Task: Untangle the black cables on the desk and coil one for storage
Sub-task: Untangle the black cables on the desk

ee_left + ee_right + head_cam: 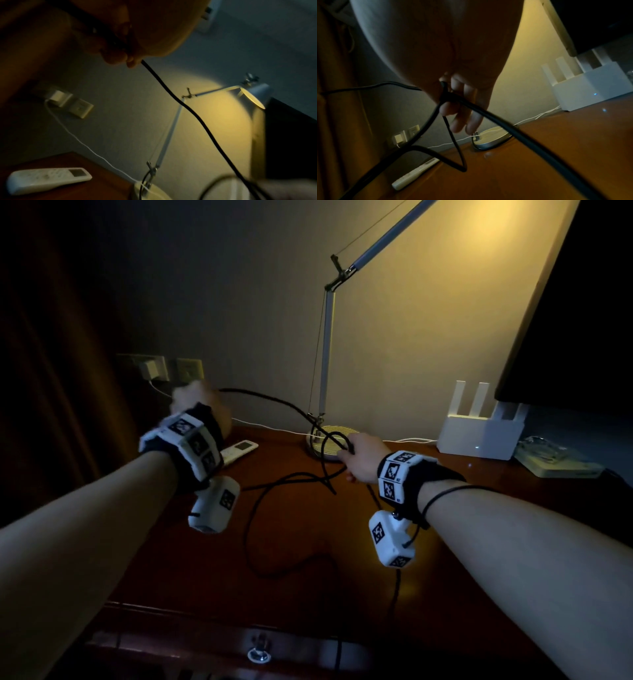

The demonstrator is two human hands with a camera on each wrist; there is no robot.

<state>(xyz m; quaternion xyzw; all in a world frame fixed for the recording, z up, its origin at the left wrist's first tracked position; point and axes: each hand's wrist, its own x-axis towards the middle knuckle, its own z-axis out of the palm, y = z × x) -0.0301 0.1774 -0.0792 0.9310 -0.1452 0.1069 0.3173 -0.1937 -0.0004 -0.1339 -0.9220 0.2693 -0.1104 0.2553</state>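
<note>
Nearest you, a drawer knob sits at the front edge of the dark wooden worktop, and a strand of black cable hangs over that edge. On the worktop just beyond, the same black cable lies in a loose open loop, then rises and crosses over itself toward your hands.

Your right hand hovers above the worktop near the lamp base. In the right wrist view its thumb and first fingers pinch a knot-like bunch where several cable strands meet, while the other fingers hang loose and slightly spread below. From that pinch one thick strand runs down toward the camera and two thinner ones drop to a bend that touches the worktop.

Your left hand is raised higher and farther left. Its fingers are curled tight around a single strand, which leaves the fist and runs taut down toward the right hand.

Behind your left wrist a white remote control lies flat on the worktop. Farther back stands the round base of a desk lamp with a thin white cord across it, leading left to a charger plugged into a wall socket. To the right, against the wall, a white router shows a small blue light, partly under the edge of a dark screen.
</note>
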